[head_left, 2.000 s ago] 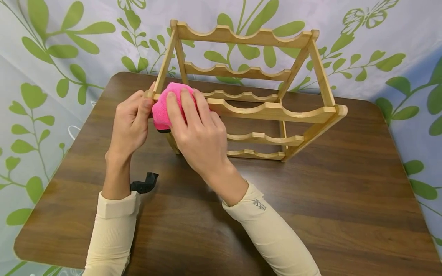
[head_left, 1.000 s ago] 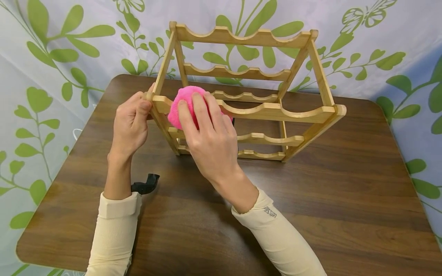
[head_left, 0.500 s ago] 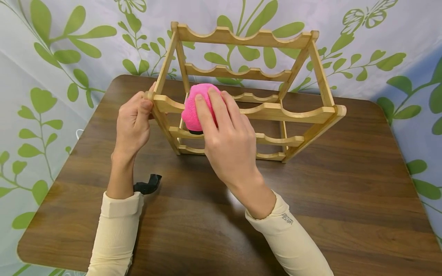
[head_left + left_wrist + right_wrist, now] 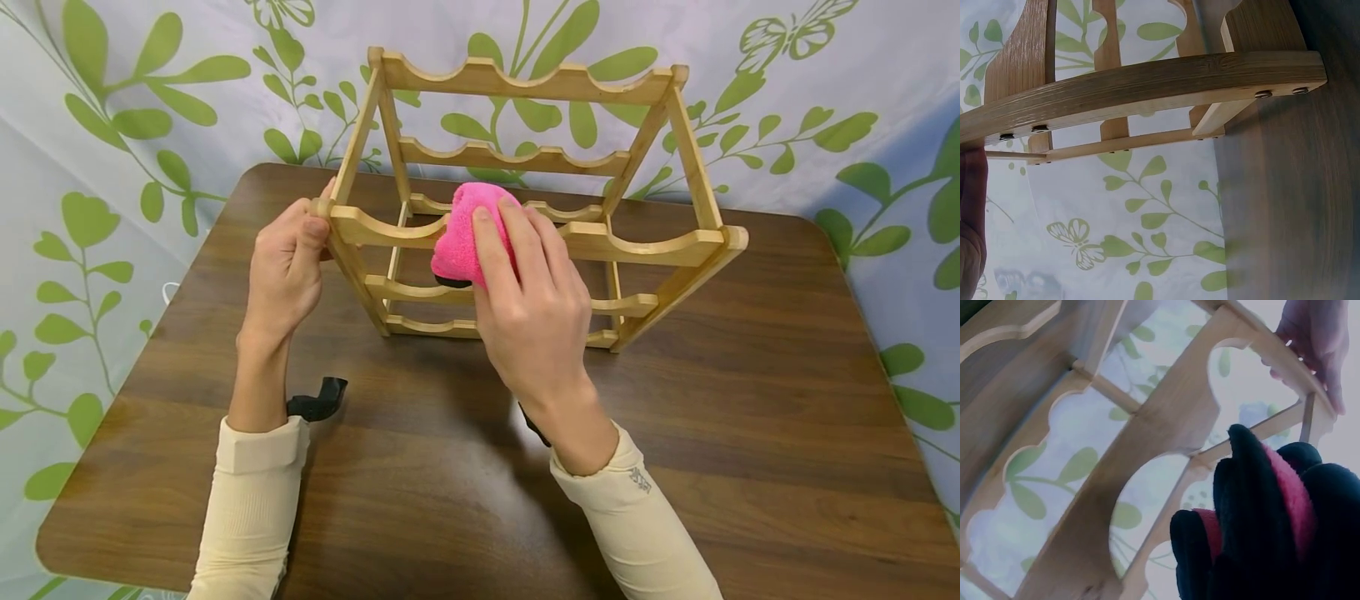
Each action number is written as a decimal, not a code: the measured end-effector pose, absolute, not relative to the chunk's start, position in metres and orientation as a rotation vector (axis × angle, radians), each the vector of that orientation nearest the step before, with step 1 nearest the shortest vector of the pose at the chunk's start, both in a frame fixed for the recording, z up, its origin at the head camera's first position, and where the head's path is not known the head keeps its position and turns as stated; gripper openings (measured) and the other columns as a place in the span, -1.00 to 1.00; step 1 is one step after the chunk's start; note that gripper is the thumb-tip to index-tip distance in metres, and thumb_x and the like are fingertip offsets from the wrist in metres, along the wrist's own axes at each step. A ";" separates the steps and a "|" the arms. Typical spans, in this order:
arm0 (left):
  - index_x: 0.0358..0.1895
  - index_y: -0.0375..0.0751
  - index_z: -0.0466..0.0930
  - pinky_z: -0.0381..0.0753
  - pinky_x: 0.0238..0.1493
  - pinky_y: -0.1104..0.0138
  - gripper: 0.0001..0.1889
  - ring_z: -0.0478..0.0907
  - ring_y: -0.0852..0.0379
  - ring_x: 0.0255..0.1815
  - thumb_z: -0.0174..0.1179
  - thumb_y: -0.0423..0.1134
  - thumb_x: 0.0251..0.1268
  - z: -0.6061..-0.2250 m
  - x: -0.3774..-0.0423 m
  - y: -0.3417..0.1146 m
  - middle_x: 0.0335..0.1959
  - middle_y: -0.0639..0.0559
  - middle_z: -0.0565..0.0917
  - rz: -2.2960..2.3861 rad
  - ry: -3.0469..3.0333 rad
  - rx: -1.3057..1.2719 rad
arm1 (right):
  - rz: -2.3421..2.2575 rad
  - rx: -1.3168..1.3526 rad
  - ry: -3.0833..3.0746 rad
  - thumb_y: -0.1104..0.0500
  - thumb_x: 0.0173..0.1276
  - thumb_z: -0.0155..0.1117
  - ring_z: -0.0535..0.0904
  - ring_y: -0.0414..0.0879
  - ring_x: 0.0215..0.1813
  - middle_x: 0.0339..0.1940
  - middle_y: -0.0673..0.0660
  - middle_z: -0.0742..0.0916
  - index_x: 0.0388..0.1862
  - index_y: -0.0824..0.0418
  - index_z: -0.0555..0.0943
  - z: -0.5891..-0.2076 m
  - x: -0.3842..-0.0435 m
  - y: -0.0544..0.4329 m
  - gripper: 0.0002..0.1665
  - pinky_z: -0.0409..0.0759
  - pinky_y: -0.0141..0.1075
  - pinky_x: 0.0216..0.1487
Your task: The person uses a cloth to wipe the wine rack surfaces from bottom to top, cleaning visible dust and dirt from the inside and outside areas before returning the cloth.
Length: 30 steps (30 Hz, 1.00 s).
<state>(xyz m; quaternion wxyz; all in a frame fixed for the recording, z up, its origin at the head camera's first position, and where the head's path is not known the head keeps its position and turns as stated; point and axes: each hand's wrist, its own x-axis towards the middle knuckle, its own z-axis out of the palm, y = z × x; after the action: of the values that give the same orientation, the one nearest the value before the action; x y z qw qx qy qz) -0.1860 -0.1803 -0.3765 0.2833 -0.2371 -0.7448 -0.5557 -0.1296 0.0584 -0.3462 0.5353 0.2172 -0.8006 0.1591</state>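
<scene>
A wooden rack with scalloped rails is stood on a dark wood-grain desk, toward the desk's far edge and a little left of its middle. The rack's near upper left corner is gripped by the left hand, the fingers and thumb curled round the end of the rail where it meets the slanted side post. A pink cloth is pressed against the near upper rail by the right hand, roughly at the rail's middle; the fingers are laid over the cloth and bent round it, so that the cloth is held between hand and wood (in the right wrist view the fingers show only as dark shapes, and the cloth as a red strip between them). Cream sleeves are worn on both forearms. A small black strap end is seen by the left wrist, over the desk's near left part. The desk's rounded corners are surrounded by a pale curtain printed with green leaves and butterflies, hung behind the far edge and down both sides.
</scene>
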 end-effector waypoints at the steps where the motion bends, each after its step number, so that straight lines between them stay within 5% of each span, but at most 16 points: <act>1: -0.43 -0.54 0.59 0.62 -0.34 0.54 -0.23 0.59 0.29 -0.45 -0.07 0.28 0.32 -0.377 -0.186 -0.180 -0.42 0.17 0.54 -1.488 -1.991 -0.635 | 0.389 0.514 -1.900 0.33 0.31 0.32 0.60 0.20 0.09 0.03 0.28 0.70 0.05 0.32 0.66 -0.347 -0.130 0.060 -0.69 0.55 -0.15 0.20; 17: -0.37 -0.57 0.60 0.64 -0.32 0.53 -0.24 0.64 0.30 -0.42 -0.07 0.26 0.33 -0.378 -0.189 -0.182 -0.40 0.15 0.57 -1.508 -1.976 -0.650 | 0.415 0.423 -1.823 0.34 0.27 0.36 0.53 0.27 0.14 0.15 0.34 0.62 0.07 0.33 0.65 -0.360 -0.131 0.085 -0.63 0.55 -0.04 0.19; 30: -0.34 -0.58 0.64 0.64 -0.30 0.51 -0.24 0.64 0.29 -0.42 -0.05 0.25 0.31 -0.379 -0.190 -0.182 -0.39 0.14 0.57 -1.512 -1.991 -0.629 | 0.514 0.316 -1.737 0.29 0.21 0.41 0.53 0.30 0.07 0.05 0.35 0.62 -0.03 0.27 0.68 -0.368 -0.131 0.103 -0.68 0.58 0.08 0.11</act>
<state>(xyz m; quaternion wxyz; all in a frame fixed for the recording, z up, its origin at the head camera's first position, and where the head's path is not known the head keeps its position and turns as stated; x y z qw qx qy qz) -0.1899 -0.1816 -0.3788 0.2782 -0.2344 -0.7418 -0.5633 -0.1312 0.1031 -0.3685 0.6061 0.1368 -0.7513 0.2223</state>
